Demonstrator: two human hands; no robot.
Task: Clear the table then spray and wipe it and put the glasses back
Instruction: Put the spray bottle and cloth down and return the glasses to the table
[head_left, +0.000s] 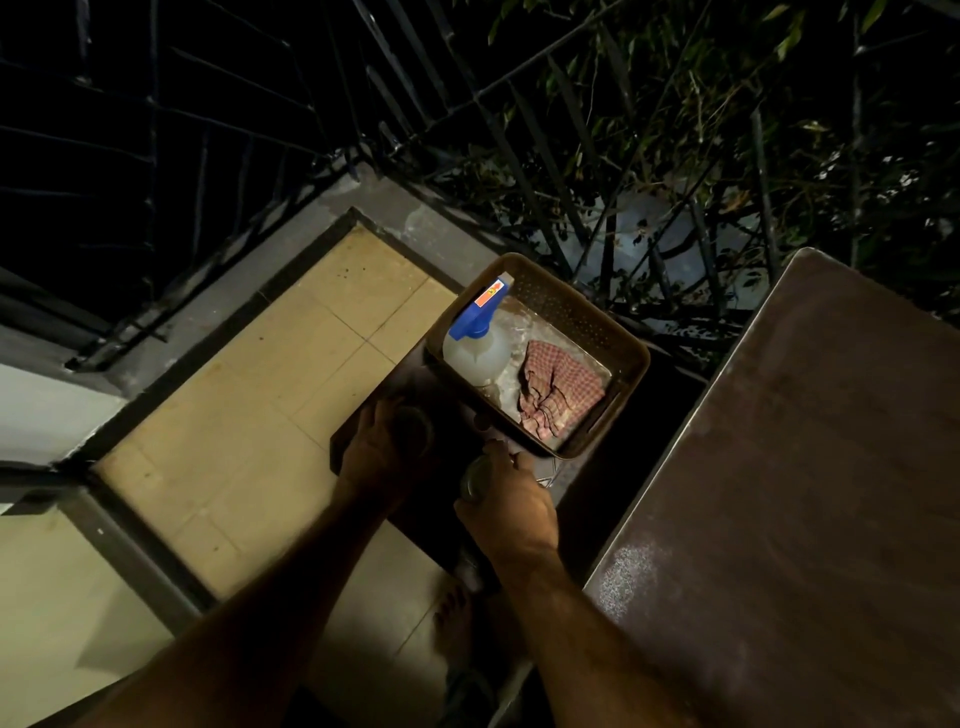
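Left hand curled round glass on dark stool; right hand gripping second glass beside basket.

A single wide-angle head camera looks steeply down from standing height, close over both forearms. It faces a balcony corner: the tiled floor lies left, the brown counter fills the right, and the railing crosses the top.
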